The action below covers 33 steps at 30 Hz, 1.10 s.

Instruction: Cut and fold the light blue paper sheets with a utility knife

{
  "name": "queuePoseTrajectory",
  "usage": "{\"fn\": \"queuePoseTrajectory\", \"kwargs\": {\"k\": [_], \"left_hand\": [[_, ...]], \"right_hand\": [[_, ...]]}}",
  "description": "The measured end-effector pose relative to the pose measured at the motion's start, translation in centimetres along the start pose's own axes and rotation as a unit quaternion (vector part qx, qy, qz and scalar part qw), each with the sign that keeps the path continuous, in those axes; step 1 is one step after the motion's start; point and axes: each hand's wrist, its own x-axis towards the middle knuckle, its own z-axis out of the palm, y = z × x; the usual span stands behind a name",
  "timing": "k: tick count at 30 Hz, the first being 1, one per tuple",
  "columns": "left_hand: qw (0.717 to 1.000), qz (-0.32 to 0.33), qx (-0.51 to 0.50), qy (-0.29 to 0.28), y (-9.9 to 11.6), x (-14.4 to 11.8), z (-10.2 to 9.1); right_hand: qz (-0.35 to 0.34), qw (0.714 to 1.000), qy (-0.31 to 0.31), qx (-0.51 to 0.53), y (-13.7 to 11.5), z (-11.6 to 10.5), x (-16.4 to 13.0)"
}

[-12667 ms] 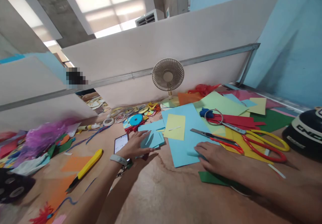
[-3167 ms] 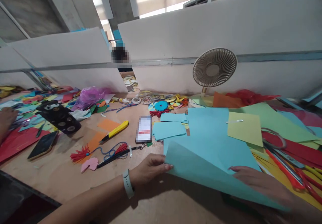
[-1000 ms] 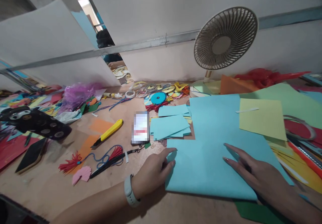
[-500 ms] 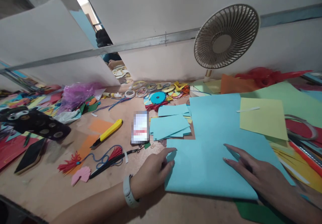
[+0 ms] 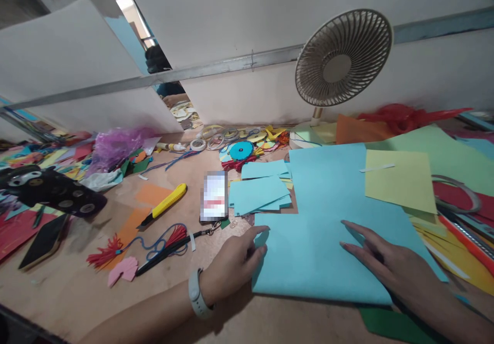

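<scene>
The folded paper sheet (image 5: 328, 246) is plain light blue. On its far right corner lies a plain pale yellow-green sheet (image 5: 399, 182). Left of the light blue sheet: a stack of light blue offcuts (image 5: 258, 192), then a utility knife (image 5: 164, 206), yellow with a black tip. The bench (image 5: 77, 282) is tan. The fan (image 5: 341, 58) behind the sheet is beige.

The large blue sheet (image 5: 328, 215), lifted at its near edge seconds earlier, now lies folded flat, with the right hand (image 5: 389, 264) pressed on it and the left hand (image 5: 235, 264) at its near-left corner.
</scene>
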Motion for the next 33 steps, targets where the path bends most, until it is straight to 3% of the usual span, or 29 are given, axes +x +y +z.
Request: {"fn": "queuePoseTrajectory", "kwargs": {"k": [33], "left_hand": [[1.0, -0.009, 0.0, -0.004, 0.09, 0.0, -0.02]], "right_hand": [[-0.002, 1.0, 0.017, -0.001, -0.4, -0.15, 0.09]]}}
